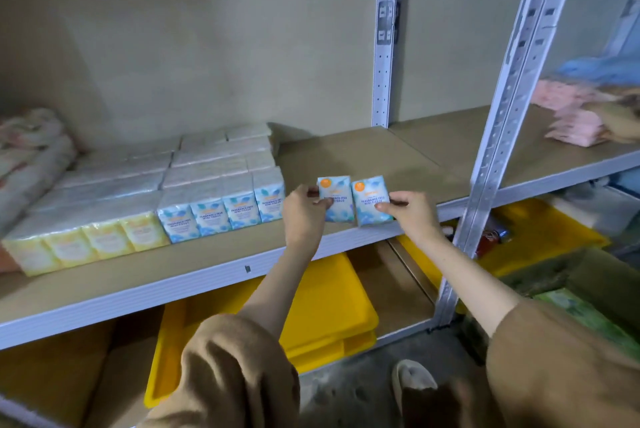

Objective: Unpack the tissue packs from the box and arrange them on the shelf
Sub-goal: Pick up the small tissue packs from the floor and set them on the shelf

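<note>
My left hand pinches a blue tissue pack upright at the front of the shelf board. My right hand pinches a second blue tissue pack just to its right. Both packs stand near the shelf's front edge, a small gap right of the row of blue packs. A row of yellow packs continues that line to the left, with more wrapped packs stacked behind. The box is only partly visible as a dark box at the lower right with green packs inside.
A metal upright stands right of my hands, another post at the back. Pink packs lie on the neighbouring shelf. Yellow trays sit on the lower shelf. A folded cloth bundle lies at the far left.
</note>
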`<state>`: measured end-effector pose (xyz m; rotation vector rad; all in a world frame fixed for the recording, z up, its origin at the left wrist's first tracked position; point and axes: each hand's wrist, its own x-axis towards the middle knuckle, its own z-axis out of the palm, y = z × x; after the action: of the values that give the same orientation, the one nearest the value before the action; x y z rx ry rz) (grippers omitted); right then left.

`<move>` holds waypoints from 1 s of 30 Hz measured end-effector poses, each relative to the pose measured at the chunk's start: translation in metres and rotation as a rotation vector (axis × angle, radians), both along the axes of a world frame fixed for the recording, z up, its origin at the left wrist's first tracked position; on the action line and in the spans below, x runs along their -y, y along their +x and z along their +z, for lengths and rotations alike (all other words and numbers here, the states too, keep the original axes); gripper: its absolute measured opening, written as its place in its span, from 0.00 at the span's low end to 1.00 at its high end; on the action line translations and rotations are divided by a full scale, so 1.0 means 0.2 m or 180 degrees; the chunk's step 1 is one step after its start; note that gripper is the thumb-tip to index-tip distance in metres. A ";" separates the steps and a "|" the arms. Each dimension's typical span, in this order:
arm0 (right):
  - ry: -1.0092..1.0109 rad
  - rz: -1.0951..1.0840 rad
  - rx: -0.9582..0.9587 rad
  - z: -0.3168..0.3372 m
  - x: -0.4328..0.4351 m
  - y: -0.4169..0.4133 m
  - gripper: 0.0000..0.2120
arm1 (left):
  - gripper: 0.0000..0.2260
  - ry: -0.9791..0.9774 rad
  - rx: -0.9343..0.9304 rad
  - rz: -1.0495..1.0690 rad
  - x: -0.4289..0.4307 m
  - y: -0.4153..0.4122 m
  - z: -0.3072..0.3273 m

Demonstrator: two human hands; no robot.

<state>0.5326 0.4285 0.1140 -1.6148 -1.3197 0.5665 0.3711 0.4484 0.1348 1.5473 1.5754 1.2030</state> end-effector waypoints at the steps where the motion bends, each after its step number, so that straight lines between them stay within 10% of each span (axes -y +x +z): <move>1: -0.0115 0.0016 0.0028 0.01 -0.06 0.00 0.10 | 0.14 -0.0042 -0.0048 0.0043 -0.04 0.00 0.01; 9: -0.0596 0.0044 0.0621 -0.04 -0.29 -0.01 0.16 | 0.11 -0.0529 -0.0875 0.0080 -0.24 -0.03 -0.06; 18: -0.0647 0.1223 0.2530 0.01 -0.30 0.02 0.22 | 0.18 0.0301 -0.2330 -0.1105 -0.26 -0.04 -0.11; 30: -0.0408 0.0988 0.2444 -0.02 -0.67 -0.03 0.21 | 0.18 0.0083 -0.2287 -0.0807 -0.55 0.00 -0.14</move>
<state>0.5272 0.5627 0.1099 -1.8252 -2.1581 0.2007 0.3720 0.5589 0.1061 2.2729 1.6981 0.5433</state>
